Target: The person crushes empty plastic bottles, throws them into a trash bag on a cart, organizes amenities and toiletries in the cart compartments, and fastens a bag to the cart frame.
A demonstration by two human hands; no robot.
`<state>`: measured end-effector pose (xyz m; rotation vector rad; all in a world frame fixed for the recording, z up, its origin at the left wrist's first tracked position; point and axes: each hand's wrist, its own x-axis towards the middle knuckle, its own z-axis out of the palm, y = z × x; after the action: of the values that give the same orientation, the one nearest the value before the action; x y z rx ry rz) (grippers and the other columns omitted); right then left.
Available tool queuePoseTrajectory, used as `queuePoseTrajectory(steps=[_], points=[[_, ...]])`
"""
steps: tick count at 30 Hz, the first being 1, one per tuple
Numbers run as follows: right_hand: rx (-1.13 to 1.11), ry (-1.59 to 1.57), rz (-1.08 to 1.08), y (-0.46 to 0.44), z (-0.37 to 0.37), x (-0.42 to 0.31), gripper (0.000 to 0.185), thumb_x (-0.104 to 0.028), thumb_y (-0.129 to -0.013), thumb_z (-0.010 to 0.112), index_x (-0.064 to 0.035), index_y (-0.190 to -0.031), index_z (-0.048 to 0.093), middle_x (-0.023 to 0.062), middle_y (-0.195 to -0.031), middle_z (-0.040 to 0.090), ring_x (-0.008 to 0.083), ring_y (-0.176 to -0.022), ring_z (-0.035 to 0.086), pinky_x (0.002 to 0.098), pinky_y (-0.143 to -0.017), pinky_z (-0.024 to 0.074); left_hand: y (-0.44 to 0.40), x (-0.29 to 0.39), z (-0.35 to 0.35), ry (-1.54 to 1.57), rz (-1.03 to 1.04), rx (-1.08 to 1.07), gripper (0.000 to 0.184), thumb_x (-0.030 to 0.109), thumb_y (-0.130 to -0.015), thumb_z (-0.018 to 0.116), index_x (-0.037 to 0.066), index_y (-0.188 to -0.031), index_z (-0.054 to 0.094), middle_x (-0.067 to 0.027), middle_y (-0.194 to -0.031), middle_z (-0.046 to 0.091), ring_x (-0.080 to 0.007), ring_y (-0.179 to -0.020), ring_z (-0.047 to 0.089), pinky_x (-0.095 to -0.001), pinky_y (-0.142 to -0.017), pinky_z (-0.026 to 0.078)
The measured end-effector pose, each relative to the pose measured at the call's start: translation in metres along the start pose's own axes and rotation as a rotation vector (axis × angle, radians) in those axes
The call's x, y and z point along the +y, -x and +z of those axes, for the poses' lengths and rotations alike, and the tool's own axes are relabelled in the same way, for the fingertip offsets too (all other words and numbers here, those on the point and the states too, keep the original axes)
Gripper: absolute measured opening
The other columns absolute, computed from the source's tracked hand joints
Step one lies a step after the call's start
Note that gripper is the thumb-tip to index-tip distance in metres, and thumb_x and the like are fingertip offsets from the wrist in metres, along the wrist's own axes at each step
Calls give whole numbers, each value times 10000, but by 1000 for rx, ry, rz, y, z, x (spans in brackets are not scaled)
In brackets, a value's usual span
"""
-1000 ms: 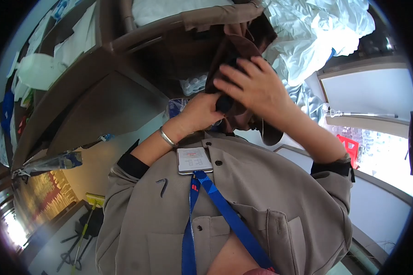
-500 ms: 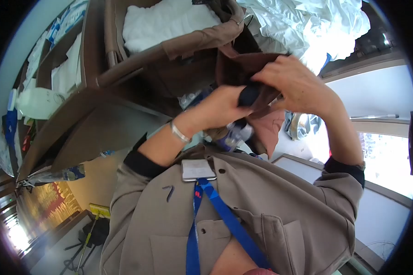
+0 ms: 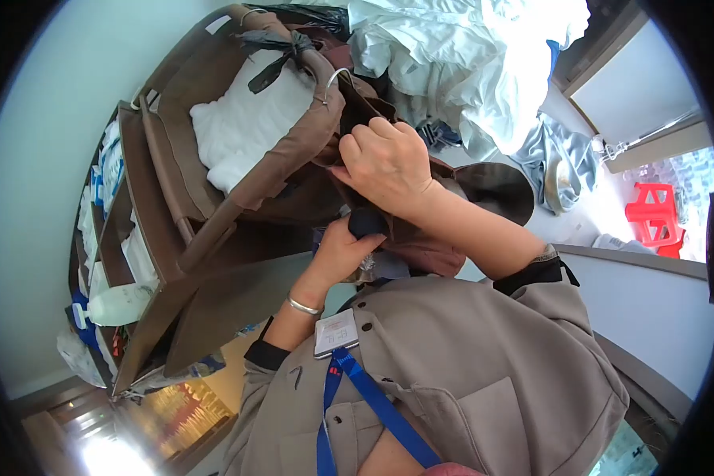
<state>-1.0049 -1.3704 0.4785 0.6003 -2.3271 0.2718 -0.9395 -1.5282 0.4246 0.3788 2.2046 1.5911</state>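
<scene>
My left hand [image 3: 337, 255] is closed around a rounded black object [image 3: 366, 224], low in front of my chest; the rest of it is hidden. Just above, my right hand [image 3: 387, 168] is a fist gripping brown fabric at the side of a brown cart [image 3: 282, 163]. The brown fabric [image 3: 496, 189] spreads out to the right beneath my right forearm, with a reddish-brown part [image 3: 427, 259] hanging below. Its edge inside my right fist is hidden.
White towels [image 3: 250, 119] lie in the cart's bag. Crumpled white sheets [image 3: 452, 67] are heaped behind. A shelf unit holds a spray bottle [image 3: 123, 304] at left. A grey cloth [image 3: 563, 163] and red stool [image 3: 654, 214] are at right.
My right hand has moved left toward the cart frame and closed into a fist on the fabric. My left hand has dropped lower, keeping the black object. The view has turned.
</scene>
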Motion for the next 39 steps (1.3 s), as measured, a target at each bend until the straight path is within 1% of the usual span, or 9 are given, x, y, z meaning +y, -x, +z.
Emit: queuePoseTrajectory(steps=[10,12,21,24,27,30,32,36,39], points=[[-172,-262,87,-25,-9,63,237,-263,-742,747,-91,-869,644,36,-799,609,220,-762,610,339,-584,485,-36,-5,-4,144,137,10,157,117,-839,682,-6,-925,636,-28,-785,651,-96,-731,557,-284,-698,483],[109,-652,172,-16,-34,60,179,-151,-777,751,-59,-906,669,75,-791,609,202,-741,605,283,-613,485,-30,-26,-1,345,61,-1,146,97,-830,673,6,-938,637,-38,-798,656,-99,-744,566,-282,-707,482],[161,-441,-102,6,-41,-2,216,-135,-723,756,-90,-917,672,35,-869,628,223,-753,600,327,-653,509,-18,-16,4,124,128,14,204,122,-798,692,15,-963,638,-91,-849,670,-166,-788,616,-318,-732,494],[53,-113,-209,-38,-37,-3,496,-228,-710,744,-160,-1185,615,3,-1250,536,223,-971,563,354,-822,479,-4,-1,1,25,91,-18,226,154,-820,735,21,-975,637,-20,-866,650,-87,-805,567,-270,-720,482],[467,-158,-417,-79,-5,0,332,-236,-765,730,-84,-1048,647,59,-743,634,263,-626,573,434,-598,460,7,9,-5,15,88,29,274,184,-801,764,21,-982,640,-24,-853,651,-90,-796,564,-273,-724,483],[113,26,-574,-78,-37,-1,395,-204,-852,696,-57,-1194,565,44,-788,633,186,-640,586,364,-566,477,18,1,-7,21,76,39,299,190,-791,774,18,-996,640,-28,-857,655,-91,-796,564,-276,-730,484],[25,-77,-475,-65,-45,-6,503,-272,-709,749,-150,-1178,615,19,-1207,575,234,-952,568,376,-865,458,21,-4,-12,30,108,34,309,188,-786,778,18,-1004,641,-30,-861,658,-91,-799,567,-278,-735,486],[-107,-451,-465,-4,-57,-20,490,-359,-663,781,-127,-1071,641,20,-895,616,228,-895,593,358,-787,466,39,-4,-20,131,90,47,308,130,-773,781,18,-1025,642,-21,-877,664,-80,-815,568,-270,-747,490],[-663,-155,-338,29,-62,-19,700,-542,-562,781,-99,-1086,640,30,-915,636,228,-911,596,404,-849,447,44,-9,-25,161,91,61,276,102,-788,750,18,-1030,647,-23,-892,671,-78,-829,587,-266,-757,496]])
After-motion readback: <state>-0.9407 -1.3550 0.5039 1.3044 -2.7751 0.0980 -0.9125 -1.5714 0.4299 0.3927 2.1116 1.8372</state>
